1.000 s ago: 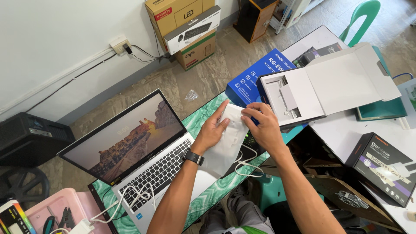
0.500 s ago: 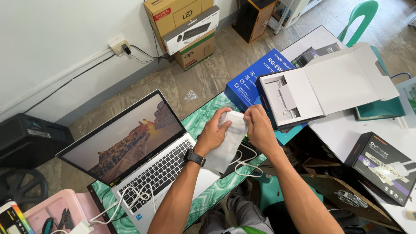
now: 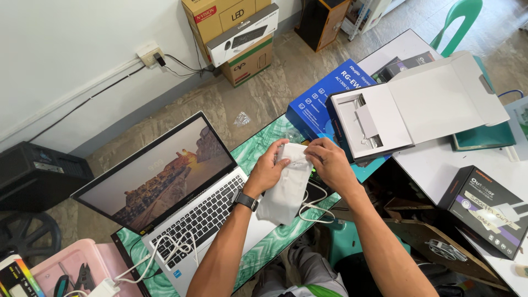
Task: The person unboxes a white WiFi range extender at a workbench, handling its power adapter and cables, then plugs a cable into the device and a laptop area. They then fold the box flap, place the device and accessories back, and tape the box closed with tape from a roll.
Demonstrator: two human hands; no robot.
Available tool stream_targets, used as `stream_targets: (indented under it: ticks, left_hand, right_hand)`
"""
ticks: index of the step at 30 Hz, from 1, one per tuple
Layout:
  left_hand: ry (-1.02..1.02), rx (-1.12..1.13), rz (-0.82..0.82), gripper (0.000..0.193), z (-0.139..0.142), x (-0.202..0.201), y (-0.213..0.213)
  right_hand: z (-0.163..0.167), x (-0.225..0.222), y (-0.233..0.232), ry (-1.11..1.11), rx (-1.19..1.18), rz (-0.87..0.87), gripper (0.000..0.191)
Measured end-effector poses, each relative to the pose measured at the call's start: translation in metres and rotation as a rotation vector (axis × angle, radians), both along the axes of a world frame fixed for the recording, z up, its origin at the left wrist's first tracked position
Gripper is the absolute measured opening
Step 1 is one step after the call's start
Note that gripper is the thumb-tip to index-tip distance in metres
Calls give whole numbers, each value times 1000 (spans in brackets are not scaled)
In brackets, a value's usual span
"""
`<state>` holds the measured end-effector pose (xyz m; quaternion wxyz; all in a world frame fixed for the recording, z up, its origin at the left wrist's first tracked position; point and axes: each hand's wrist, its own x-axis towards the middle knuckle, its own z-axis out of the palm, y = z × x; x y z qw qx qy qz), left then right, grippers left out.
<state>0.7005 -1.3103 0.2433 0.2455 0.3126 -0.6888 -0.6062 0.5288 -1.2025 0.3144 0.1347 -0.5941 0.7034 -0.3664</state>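
Both my hands hold a white soft pouch (image 3: 285,190) above the green marbled table (image 3: 275,245). My left hand (image 3: 269,169), with a dark watch on its wrist, grips the pouch's top left edge. My right hand (image 3: 329,165) pinches the top right edge. A white cable (image 3: 311,208) loops out beneath the pouch. An open silver laptop (image 3: 181,192) with a landscape picture on its screen sits to the left of my hands.
An open white cardboard box (image 3: 418,107) lies on a blue box (image 3: 319,104) to the right. A dark box (image 3: 487,212) sits on the white table. Cardboard boxes (image 3: 234,33) stand by the wall. A pink tray (image 3: 60,269) is at lower left.
My hands have lifted the pouch slightly and drawn together at its top edge; my right hand has shifted from the pouch's right side onto its upper corner.
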Motion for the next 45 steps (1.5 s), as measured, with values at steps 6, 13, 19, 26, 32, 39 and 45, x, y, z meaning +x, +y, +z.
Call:
stream_targets:
  ticks: [6, 13, 19, 26, 32, 39, 45]
  left_hand:
    - [-7, 37, -30, 57, 0, 0, 2]
    - [-66, -58, -18, 59, 7, -2, 2]
    - [-33, 13, -70, 58, 11, 2, 0]
    - [-52, -148, -42, 48, 8, 5, 0]
    - [-27, -134, -1, 37, 3, 2, 2]
    - [-20, -180, 10, 27, -3, 0, 0]
    - [35, -105, -2, 16, -5, 0, -3]
  right_hand:
    - [-12, 3, 0, 70, -61, -21, 17]
    - [-20, 14, -2, 73, -136, -84, 21]
    - [-13, 13, -2, 144, -75, 39, 22]
    - [0, 8, -6, 192, 45, 126, 14]
    - [8, 7, -8, 206, 156, 130, 8]
    - [20, 5, -5, 171, 97, 179, 9]
    - [28, 3, -7, 162, 236, 158, 11]
